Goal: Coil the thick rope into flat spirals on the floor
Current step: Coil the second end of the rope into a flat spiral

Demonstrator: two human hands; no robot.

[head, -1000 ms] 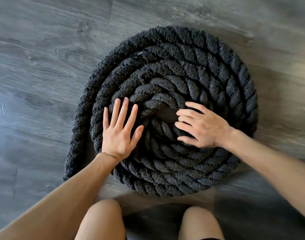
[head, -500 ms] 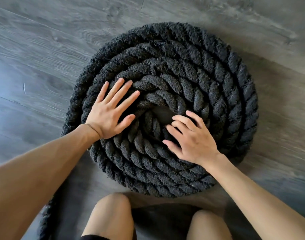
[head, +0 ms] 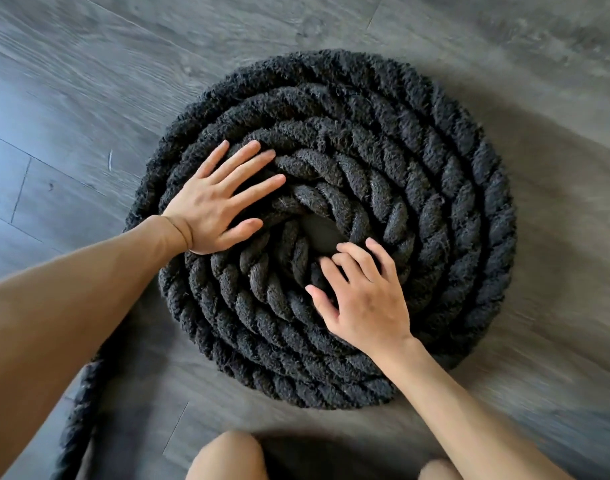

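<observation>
A thick black twisted rope (head: 435,188) lies wound into a flat spiral of several turns on the grey wooden floor (head: 89,81). My left hand (head: 220,202) lies flat with straight, spread fingers on the spiral's inner turns, left of the centre. My right hand (head: 362,303) rests on the turns just below the centre, its fingers bent and their tips pressing into the innermost turn beside the small dark gap in the middle. The rope's loose tail (head: 78,420) runs off to the lower left, partly hidden under my left forearm.
My two bare knees (head: 227,459) show at the bottom edge, close to the spiral's near side. Grey floor planks surround the coil on all sides.
Both hands have swung clockwise with the spiral: the left hand has gone up and to the right, the right hand down and to the left. The rope's tail now trails further to the lower left.
</observation>
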